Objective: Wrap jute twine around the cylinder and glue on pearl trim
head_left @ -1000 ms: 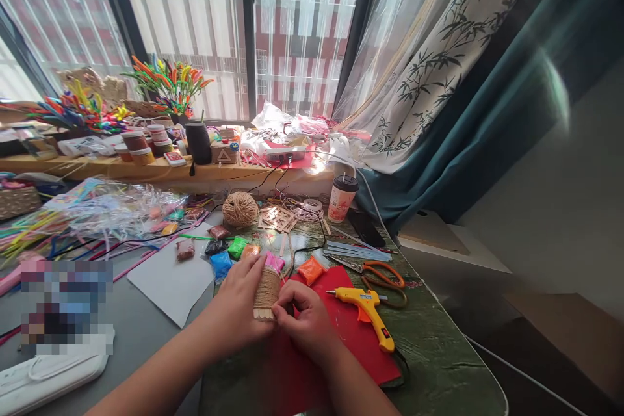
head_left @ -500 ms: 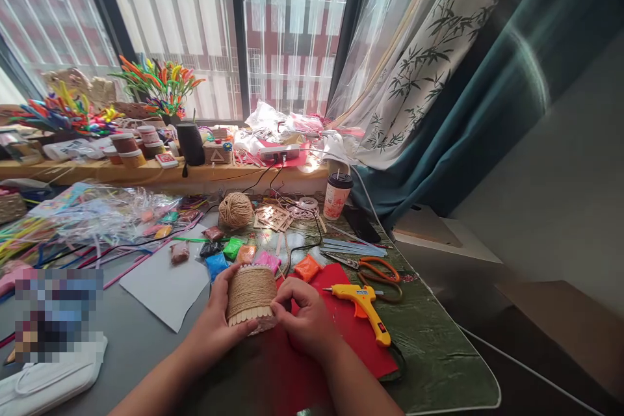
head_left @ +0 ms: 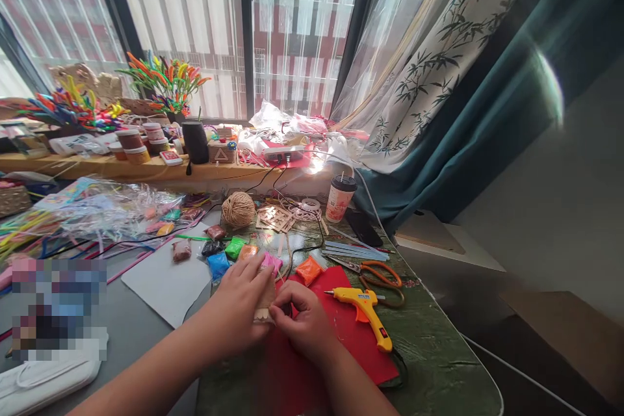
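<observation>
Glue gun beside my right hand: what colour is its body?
The glue gun's body is yellow, best seen in the head view.

Gripping a twine cylinder (head_left: 266,294) with left hand (head_left: 240,302), left of the glue gun (head_left: 364,304); pinching at the cylinder's edge with right hand (head_left: 306,320), with scissors (head_left: 364,268) just behind the gun.

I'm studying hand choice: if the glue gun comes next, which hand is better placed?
Probably the right hand: it's nearer the yellow glue gun, while the left hand lies farther off, across the brown craft piece.
</observation>
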